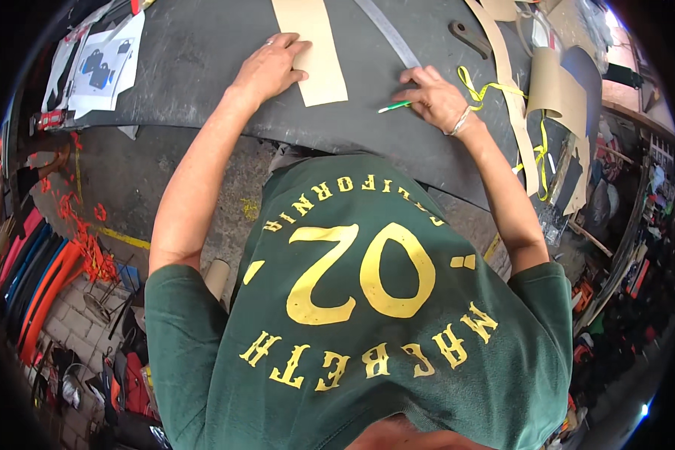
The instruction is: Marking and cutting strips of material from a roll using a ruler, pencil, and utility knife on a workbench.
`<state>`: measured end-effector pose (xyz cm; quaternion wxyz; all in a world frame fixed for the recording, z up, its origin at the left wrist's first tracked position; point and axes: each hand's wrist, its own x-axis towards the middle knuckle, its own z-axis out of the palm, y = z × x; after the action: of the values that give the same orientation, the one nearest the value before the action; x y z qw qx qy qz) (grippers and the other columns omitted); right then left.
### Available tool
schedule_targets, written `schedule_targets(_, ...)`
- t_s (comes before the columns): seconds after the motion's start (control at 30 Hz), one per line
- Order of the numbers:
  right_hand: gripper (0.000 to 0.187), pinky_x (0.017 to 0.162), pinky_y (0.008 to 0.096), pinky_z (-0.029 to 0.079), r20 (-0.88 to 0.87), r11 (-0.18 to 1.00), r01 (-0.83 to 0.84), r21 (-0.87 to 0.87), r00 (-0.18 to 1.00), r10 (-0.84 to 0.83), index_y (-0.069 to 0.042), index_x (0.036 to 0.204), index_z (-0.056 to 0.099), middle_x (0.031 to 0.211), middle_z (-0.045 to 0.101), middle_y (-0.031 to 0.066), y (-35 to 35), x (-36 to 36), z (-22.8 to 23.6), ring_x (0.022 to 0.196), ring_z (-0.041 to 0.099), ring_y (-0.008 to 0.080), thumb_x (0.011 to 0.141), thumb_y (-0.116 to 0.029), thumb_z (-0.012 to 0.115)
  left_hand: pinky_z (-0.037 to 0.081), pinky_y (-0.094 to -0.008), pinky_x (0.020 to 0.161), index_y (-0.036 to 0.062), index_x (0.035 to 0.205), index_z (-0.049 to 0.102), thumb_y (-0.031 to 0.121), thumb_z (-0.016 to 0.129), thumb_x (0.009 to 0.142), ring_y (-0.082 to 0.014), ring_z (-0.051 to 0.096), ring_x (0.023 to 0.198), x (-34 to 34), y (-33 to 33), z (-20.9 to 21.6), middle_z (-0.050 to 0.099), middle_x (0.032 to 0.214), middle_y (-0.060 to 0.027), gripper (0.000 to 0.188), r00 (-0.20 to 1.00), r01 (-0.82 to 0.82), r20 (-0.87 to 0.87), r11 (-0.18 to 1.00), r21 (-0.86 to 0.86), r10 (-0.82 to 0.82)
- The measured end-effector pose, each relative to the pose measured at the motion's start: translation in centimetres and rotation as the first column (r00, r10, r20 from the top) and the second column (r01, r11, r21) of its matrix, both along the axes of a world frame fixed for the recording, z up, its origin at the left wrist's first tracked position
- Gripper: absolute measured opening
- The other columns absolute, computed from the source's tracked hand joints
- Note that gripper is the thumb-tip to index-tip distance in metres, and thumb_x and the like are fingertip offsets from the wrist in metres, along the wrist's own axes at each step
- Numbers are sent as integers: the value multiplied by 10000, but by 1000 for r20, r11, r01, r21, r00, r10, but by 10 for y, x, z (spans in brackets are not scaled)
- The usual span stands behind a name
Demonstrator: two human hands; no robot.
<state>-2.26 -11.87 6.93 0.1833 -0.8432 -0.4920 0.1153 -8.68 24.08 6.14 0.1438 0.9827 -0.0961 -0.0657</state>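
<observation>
My left hand point(272, 66) lies on the left edge of a tan strip of cardboard or stiff paper point(319, 64), with its thumb and fingers apart. The strip runs away from me over a dark work surface point(225, 45). In my right hand point(436, 97) is a green pen or pencil point(396, 106), its pale tip pointing left, a little off the strip's near corner. The fingertips of that hand also meet the near end of a metal ruler point(388, 31), which slants away to the upper left. What the curled fingers cover is hidden.
Right of my right hand lie a yellow tape measure point(474, 86), a dark metal tool point(470, 39), a long curved tan strip point(514, 112) and curled brown card point(545, 82). Printed sheets point(105, 67) lie far left. Orange scraps point(90, 251) litter the floor beside stacked coloured material point(41, 285).
</observation>
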Motion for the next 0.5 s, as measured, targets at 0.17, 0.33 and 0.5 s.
schedule_targets(0.17,162,826,363,552,-226,968,95,231,973,-41,-122,1040,765,1025,693,39,39,7,-4,903,659,235,891,-94,709,450,-424,1135,156,1390,611,273,783,861,-313,499,1378,0,0,-4,535,1473,-121,568,999,0,38,999,-44,1)
schedule_targets(0.33,327,718,383,551,-548,835,550,22,705,-450,-55,944,776,740,714,145,103,-3,5,704,694,258,936,-378,722,441,-426,1143,202,1376,632,226,727,912,-305,502,1373,0,5,-10,541,1469,-107,475,998,42,56,998,-56,-38)
schedule_targets(0.5,367,831,492,550,-327,872,473,-126,810,-487,-79,963,789,872,741,207,102,-1,-11,872,709,416,886,-427,702,417,-435,1164,211,1392,608,200,626,988,-305,469,1404,1,5,-14,503,1511,-86,405,999,23,33,999,-30,-22)
